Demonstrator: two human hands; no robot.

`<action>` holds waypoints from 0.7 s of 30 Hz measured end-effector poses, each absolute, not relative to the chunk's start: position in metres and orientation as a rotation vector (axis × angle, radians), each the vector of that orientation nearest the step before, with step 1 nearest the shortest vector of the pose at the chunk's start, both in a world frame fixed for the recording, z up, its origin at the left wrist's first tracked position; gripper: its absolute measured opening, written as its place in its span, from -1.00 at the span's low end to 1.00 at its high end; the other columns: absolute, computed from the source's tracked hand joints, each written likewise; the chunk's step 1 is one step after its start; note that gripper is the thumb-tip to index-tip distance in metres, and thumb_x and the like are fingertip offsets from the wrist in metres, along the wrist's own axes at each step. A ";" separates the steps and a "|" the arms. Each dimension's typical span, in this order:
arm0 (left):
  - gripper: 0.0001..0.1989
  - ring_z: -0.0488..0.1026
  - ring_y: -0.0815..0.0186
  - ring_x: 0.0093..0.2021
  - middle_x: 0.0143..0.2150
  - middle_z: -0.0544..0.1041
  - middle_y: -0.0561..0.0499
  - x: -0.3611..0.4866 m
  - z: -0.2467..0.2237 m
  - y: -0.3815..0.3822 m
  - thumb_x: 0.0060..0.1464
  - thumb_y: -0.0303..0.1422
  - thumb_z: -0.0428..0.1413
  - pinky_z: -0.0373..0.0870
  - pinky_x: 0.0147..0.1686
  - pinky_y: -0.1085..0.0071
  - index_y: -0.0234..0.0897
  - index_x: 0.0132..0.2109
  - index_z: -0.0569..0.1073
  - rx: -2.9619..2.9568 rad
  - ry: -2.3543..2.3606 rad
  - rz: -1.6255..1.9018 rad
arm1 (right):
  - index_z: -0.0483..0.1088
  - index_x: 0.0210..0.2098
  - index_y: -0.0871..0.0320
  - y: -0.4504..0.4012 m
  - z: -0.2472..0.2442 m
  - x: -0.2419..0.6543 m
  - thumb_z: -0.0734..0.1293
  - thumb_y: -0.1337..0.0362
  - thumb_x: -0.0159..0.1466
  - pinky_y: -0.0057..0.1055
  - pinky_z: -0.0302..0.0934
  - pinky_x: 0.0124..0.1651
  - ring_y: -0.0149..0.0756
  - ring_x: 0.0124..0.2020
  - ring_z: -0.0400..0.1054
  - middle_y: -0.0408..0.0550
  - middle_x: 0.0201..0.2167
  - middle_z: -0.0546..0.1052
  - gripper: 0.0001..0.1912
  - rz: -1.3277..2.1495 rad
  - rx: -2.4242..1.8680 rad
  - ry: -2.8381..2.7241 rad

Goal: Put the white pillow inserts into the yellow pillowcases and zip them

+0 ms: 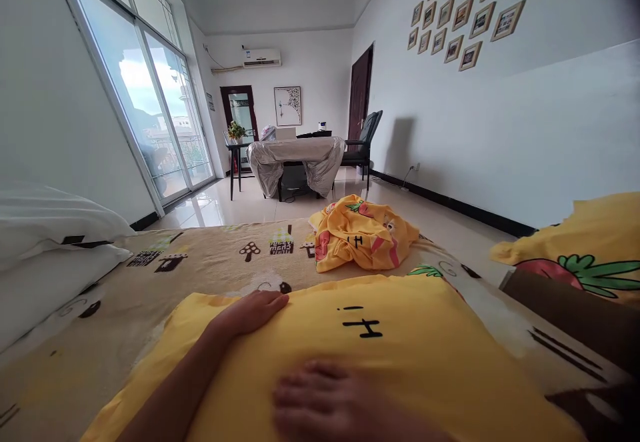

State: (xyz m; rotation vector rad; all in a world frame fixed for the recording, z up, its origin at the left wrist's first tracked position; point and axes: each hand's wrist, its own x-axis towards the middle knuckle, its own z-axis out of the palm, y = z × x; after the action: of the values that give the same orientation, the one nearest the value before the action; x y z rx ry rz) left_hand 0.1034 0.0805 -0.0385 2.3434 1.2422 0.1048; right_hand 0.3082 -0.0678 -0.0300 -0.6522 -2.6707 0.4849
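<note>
A yellow pillow with black "Hi" lettering lies flat on the patterned bed cover, right in front of me. My left hand rests on its upper left part, palm down with the fingers flat and nothing held. Lower down, over the middle of the pillow, is my right hand, blurred by motion; its fingers point left and whether they are spread or curled is unclear. Beyond the pillow's far edge sits a crumpled yellow cloth with printed figures; neither hand touches it.
White pillows lie at the left edge. On the right, more yellow printed fabric hangs over a brown box. Past the bed stand a covered table and a dark chair.
</note>
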 end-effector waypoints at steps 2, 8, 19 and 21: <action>-0.37 0.38 0.15 0.02 0.00 0.51 -0.08 0.102 -0.040 0.081 0.20 0.06 -0.33 0.20 0.07 0.24 -0.20 -0.05 0.48 2.346 1.252 0.107 | 0.20 0.22 0.03 -0.058 -0.019 0.320 0.24 0.19 0.32 -0.31 -0.07 0.32 -0.34 0.25 0.13 -0.09 0.21 0.30 -0.52 0.568 -0.805 -2.610; -0.39 0.41 0.14 -0.04 -0.09 0.54 -0.09 0.102 -0.037 0.076 0.21 0.03 -0.32 0.23 0.04 0.22 -0.21 -0.11 0.50 2.368 1.296 0.150 | 0.20 0.24 0.01 -0.042 -0.021 0.355 0.21 0.05 0.29 -0.12 -0.12 0.31 -0.15 0.28 0.07 -0.03 0.26 0.22 -0.46 0.579 -1.143 -2.465; -0.46 0.21 0.15 0.25 0.27 0.27 0.03 0.129 -0.003 0.015 0.12 -0.08 0.01 0.03 0.26 0.20 -0.08 0.23 0.28 2.686 0.782 0.306 | 0.29 0.18 0.07 0.008 -0.049 0.421 0.03 -0.10 0.32 -0.20 0.01 0.24 -0.15 0.20 0.18 -0.07 0.19 0.33 -0.40 0.536 -1.616 -2.203; -0.41 0.14 0.12 0.29 0.33 0.16 0.06 0.136 0.000 0.005 0.11 -0.05 0.02 -0.04 0.28 0.13 -0.01 0.27 0.20 2.651 0.710 0.208 | 0.32 0.16 0.09 0.014 -0.054 0.431 0.01 -0.12 0.31 -0.20 -0.01 0.26 -0.15 0.20 0.18 -0.07 0.18 0.35 -0.37 0.591 -1.683 -2.144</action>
State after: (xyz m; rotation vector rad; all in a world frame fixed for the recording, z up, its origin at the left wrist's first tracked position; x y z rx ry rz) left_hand 0.1362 0.0051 0.0001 2.6511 0.7102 0.2084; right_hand 0.4310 0.0135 -0.0539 -1.6829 -2.1442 0.5912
